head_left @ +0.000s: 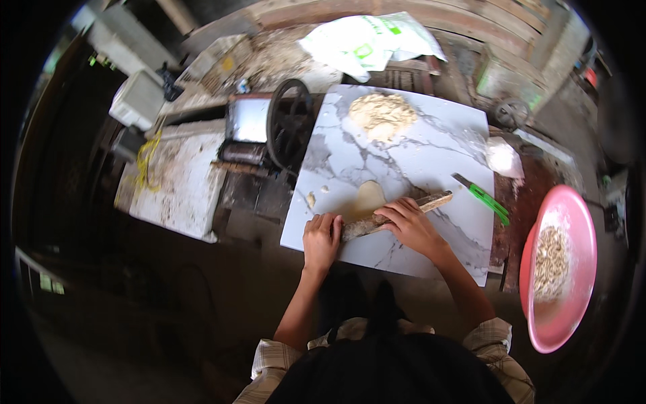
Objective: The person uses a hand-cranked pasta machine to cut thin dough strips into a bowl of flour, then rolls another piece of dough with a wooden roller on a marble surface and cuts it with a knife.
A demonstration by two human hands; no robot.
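A rough wooden rolling stick (436, 200) lies at a slant across a small flattened piece of dough (369, 196) on a marble-patterned board (457, 252). My left hand (321, 241) is closed around the stick's near left end. Farther along it, my right hand (408, 224) grips from above with bent fingers. The dough shows beyond the stick; its nearer part is hidden. A large lump of pale dough (383, 116) rests at the board's far side. To the right of my right hand lies a green utility knife (482, 198).
A pink basin (584, 229) with pale cut pieces stands at the right. A white bag (503, 158) sits by the board's right edge. Left of the board is a machine with a black wheel (289, 124). A white-and-green sack (370, 42) lies behind.
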